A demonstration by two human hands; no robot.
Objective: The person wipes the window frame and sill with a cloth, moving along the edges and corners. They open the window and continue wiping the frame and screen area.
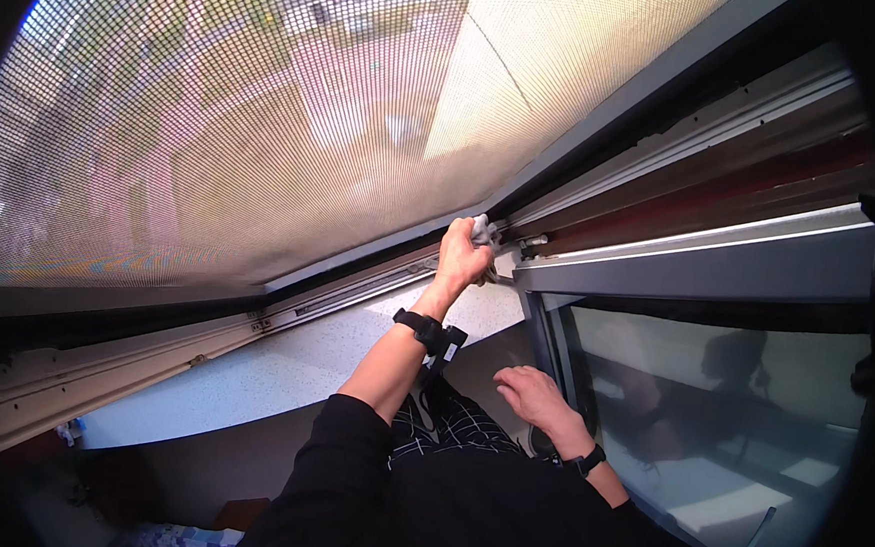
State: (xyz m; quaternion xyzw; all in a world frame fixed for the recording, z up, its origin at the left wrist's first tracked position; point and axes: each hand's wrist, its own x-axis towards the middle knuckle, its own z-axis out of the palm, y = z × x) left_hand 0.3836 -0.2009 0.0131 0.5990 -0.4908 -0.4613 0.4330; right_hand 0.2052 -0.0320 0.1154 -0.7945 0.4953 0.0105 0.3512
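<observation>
My left hand (463, 254) grips a crumpled grey-white cloth (485, 235) at the lower corner of the window frame (530, 238), where the sill track meets the side jamb. Part of the cloth is hidden behind my fingers. My right hand (533, 400) hangs in front of my body with fingers loosely curled and nothing in it, near the dark frame of the opened window sash (553, 341). Just above the left hand is the mesh insect screen (324, 161), with ground and greenery showing through it. A metal window track (354, 287) runs leftward from the cloth.
Below the track lies a speckled white windowsill (250, 390). The open sash's glass (700, 410) stands at my right and carries reflections. A hinge fitting (533, 242) juts out by the corner. Patterned fabric (180, 542) lies at lower left.
</observation>
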